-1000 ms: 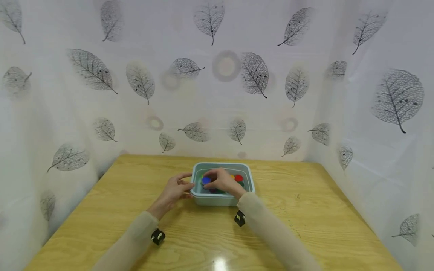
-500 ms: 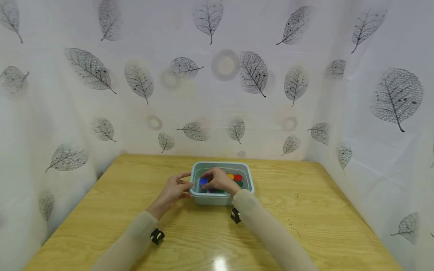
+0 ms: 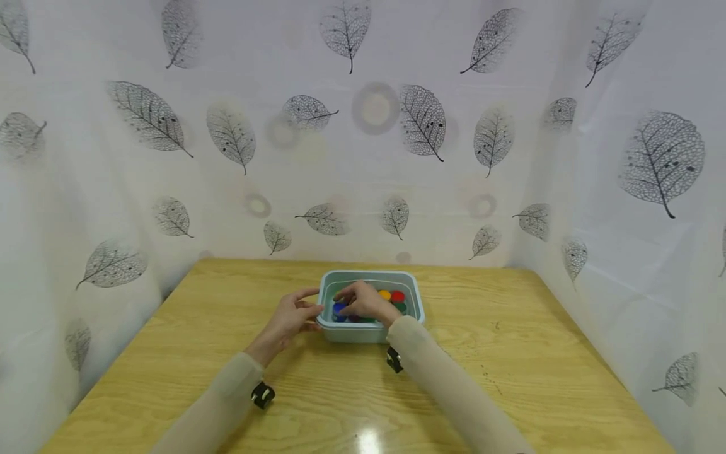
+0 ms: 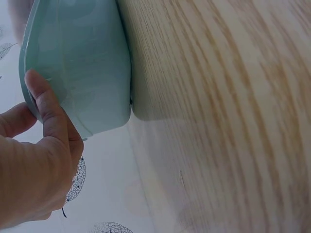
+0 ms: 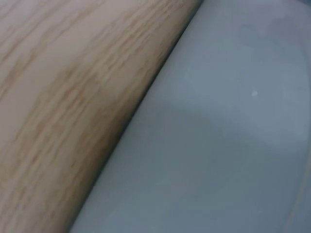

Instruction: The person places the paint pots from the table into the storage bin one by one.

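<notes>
A pale blue-green plastic box (image 3: 357,334) stands on the table. My left hand (image 3: 288,320) grips its left rim; in the left wrist view the thumb (image 4: 18,119) and fingers (image 4: 48,104) lie on either side of that rim. Inside the box, a small jar with a blue lid (image 3: 338,309) stands at the left. My right hand (image 3: 370,302) reaches in over the front, fingers spread beside the blue lid, the thumb close to it or touching it. Orange (image 3: 385,294), red (image 3: 397,296) and dark green (image 3: 399,308) lids show to the right of this hand, which covers others partly.
The wooden table (image 3: 482,353) extends around the box. A white curtain (image 3: 374,176) printed with leaves hangs behind and at both sides. In the right wrist view, only the box's outer wall (image 5: 204,145) and the table (image 5: 63,97) appear.
The blue-lidded jar has gone lower and slightly left inside the box, and the right hand's fingers have loosened from it. The left hand stays on the rim.
</notes>
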Demonstrator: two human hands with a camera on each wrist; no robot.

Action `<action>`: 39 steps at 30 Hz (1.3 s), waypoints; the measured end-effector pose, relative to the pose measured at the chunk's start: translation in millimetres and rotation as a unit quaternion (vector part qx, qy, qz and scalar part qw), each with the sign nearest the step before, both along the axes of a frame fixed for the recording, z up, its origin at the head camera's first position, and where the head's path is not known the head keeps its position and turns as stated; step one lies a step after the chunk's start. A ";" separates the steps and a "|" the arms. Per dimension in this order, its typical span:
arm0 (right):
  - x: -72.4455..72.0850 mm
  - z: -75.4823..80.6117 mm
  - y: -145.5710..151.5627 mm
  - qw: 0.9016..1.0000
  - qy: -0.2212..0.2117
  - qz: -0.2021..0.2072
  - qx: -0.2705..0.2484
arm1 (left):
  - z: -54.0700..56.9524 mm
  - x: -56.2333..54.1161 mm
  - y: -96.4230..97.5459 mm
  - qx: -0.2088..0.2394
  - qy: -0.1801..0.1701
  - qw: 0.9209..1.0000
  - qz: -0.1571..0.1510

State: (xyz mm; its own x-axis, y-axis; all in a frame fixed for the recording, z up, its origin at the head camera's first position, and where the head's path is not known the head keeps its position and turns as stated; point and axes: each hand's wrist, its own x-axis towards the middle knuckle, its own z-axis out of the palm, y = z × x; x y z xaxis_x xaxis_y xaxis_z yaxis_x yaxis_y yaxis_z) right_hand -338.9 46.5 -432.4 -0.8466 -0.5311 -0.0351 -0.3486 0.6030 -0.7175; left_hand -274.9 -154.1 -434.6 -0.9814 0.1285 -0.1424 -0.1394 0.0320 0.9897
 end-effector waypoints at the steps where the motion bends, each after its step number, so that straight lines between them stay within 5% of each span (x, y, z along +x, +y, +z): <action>1: 0.4 0.6 -0.5 1.000 0.000 0.002 0.003 | 0.0 0.4 -0.3 -0.001 0.002 1.000 0.000; 16: 1.7 1.7 0.0 1.000 0.008 -0.007 0.018 | 2.1 1.4 0.1 -0.001 -0.012 1.000 0.009; 27: 8.7 4.4 34.0 0.999 0.004 -0.017 -0.050 | 3.8 4.2 5.4 -0.077 0.040 0.996 0.005; 32: 12.1 7.2 55.8 0.998 -0.003 -0.036 -0.057 | 4.4 2.8 2.0 -0.139 0.074 0.988 -0.010; 39: 17.4 20.2 89.5 0.993 -0.036 -0.028 -0.108 | 10.9 -2.7 -6.7 -0.234 0.118 0.964 -0.035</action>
State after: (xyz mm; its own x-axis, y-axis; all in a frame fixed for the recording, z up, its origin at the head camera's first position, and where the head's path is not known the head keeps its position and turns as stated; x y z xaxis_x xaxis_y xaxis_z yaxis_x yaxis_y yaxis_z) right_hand -321.5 136.0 -412.2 -0.8747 -0.4845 0.0135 -0.2617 0.4488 -0.8545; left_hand -277.5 -160.8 -423.7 -0.9848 0.1717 0.0249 0.1063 0.4840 0.8686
